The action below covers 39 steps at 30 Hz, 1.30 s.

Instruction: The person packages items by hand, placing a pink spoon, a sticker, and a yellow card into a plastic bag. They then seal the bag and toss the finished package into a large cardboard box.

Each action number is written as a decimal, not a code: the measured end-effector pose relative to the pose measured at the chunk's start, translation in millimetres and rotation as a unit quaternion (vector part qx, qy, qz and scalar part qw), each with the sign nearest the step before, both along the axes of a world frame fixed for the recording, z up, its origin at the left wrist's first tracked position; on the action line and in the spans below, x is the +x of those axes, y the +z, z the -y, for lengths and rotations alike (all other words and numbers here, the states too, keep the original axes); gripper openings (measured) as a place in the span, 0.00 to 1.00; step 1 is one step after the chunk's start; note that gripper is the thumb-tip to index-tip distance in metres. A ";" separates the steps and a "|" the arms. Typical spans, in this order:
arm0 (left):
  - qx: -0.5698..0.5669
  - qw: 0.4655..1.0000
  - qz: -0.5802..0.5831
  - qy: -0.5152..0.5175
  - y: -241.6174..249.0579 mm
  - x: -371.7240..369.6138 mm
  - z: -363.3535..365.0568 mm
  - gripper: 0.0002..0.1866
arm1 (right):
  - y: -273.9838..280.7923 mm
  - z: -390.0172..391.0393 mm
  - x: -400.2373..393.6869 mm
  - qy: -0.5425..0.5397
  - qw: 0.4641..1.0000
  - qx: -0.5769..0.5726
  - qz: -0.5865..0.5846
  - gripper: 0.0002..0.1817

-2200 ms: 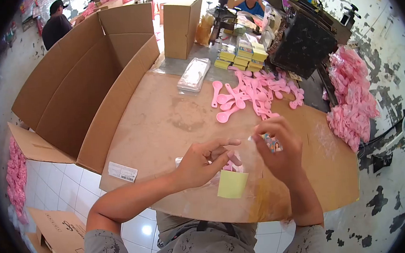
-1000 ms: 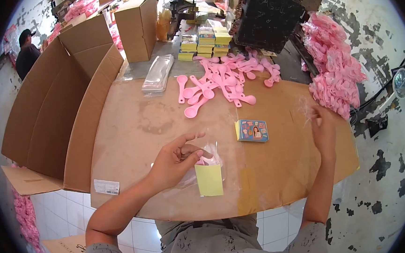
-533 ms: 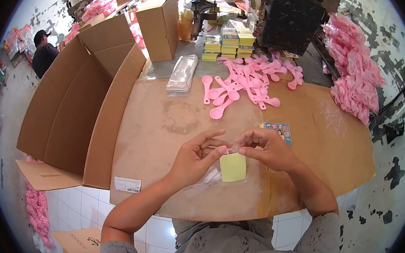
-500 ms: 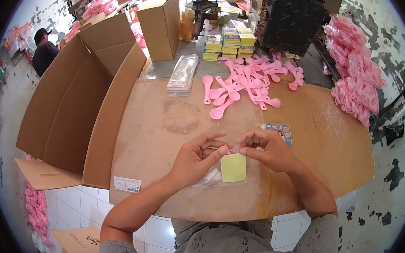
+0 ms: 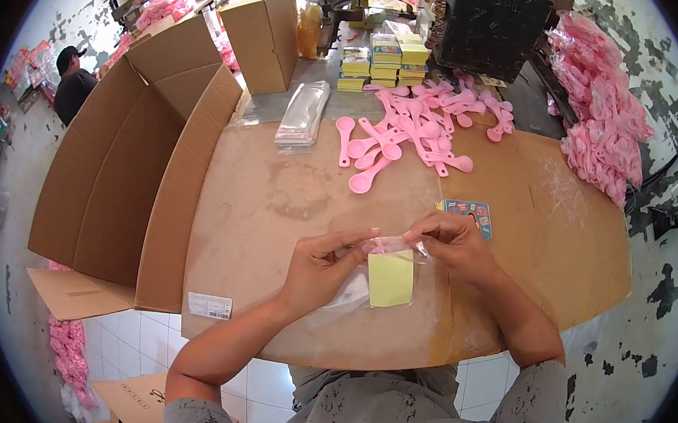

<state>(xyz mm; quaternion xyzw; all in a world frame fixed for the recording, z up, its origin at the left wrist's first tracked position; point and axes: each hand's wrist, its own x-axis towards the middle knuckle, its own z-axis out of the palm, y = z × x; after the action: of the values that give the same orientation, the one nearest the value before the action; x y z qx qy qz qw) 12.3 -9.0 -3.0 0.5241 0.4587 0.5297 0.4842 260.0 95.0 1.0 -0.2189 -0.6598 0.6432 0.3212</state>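
Between my two hands is a small clear plastic bag with a plain yellow card in it. Something pink shows through the bag's top near my left fingertips. My left hand pinches the upper left of the bag, and my right hand grips its upper right corner. Beside my left wrist lies more clear plastic on the cardboard. Partly covered by my right fingers, a blue printed card rests behind that hand. Farther back is a loose heap of pink measuring spoons.
Flat clear bags lie stacked left of the spoons. Behind them stand piles of cards, a tall carton and a dark machine. A big open box borders the table's left; bagged pink items hang at right.
My hands have spread slightly apart, pulling the bag's top edge wider. My right fingers now grip its corner, and more of the clear film shows above the yellow card.
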 end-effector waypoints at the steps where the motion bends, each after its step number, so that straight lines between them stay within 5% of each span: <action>1: 0.003 1.000 -0.003 -0.006 -0.3 -1.0 -0.1 0.12 | 1.7 -1.2 2.1 0.006 1.000 0.006 0.001 0.10; 8: -0.023 0.992 0.121 -0.027 1.5 -2.2 -2.6 0.10 | 13.7 -2.0 4.5 0.010 0.999 0.006 0.031 0.11; 17: -0.053 0.995 0.064 -0.046 -6.9 -0.2 -7.7 0.14 | 7.5 -4.8 2.5 -0.007 0.992 0.068 0.107 0.09; 26: -0.053 0.998 0.033 -0.020 -2.4 -1.7 -5.7 0.14 | 18.0 9.5 -8.5 -0.045 0.997 0.044 0.033 0.16; 29: -0.035 0.998 0.047 -0.027 -0.7 -5.2 -5.9 0.15 | 15.0 10.1 0.0 0.027 0.988 0.045 0.143 0.16; 32: 0.018 0.994 0.109 0.007 4.8 2.2 -6.7 0.17 | 10.2 8.2 2.0 0.016 0.994 -0.024 0.102 0.14; 35: 0.043 0.992 0.122 0.002 11.0 8.5 -2.5 0.22 | 23.7 10.1 1.1 0.022 0.995 0.026 0.093 0.14; 38: -0.045 0.989 0.065 -0.123 10.3 -12.5 -2.8 0.20 | 45.6 14.1 0.5 0.038 0.998 -0.017 0.048 0.12; 39: -0.036 0.996 0.047 -0.065 15.7 -21.2 -2.4 0.17 | 44.8 8.5 5.2 0.013 0.998 -0.003 0.059 0.13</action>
<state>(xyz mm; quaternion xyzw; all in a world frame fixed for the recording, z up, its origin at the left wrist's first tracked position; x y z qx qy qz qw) -8.9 -6.6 12.7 0.5092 0.4193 0.5044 0.5572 265.2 86.5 45.8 -0.2489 -0.6782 0.6352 0.2732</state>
